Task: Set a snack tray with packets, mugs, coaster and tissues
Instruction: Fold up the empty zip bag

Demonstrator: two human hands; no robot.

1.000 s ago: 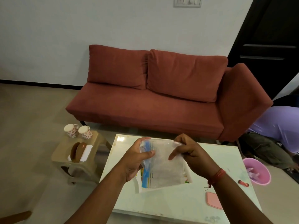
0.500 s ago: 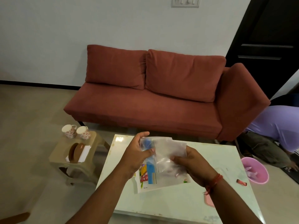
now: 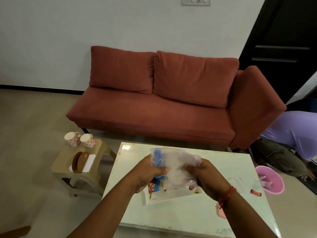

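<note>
Both hands hold a clear plastic bag (image 3: 176, 162) with a blue strip above the white tray (image 3: 171, 196) on the pale table (image 3: 188, 215). My left hand (image 3: 147, 174) grips the bag's left side. The bag's right side is in my right hand (image 3: 205, 177). Colourful snack packets (image 3: 155, 186) show under the bag, on the tray. Two flowered mugs (image 3: 79, 140) stand on a small beige stool (image 3: 82, 169) at the left, with brown coasters (image 3: 79, 162) and white tissues (image 3: 90, 163) in front of them.
A red sofa (image 3: 163, 109) stands behind the table. A person in a purple shirt (image 3: 295, 131) crouches at the right beside a pink bucket (image 3: 271, 179). A pink lid (image 3: 221, 213) and a small red item (image 3: 256, 193) lie on the table's right side.
Both hands have shifted on the bag and crumpled it closer together, lower over the tray. The view has dipped slightly.
</note>
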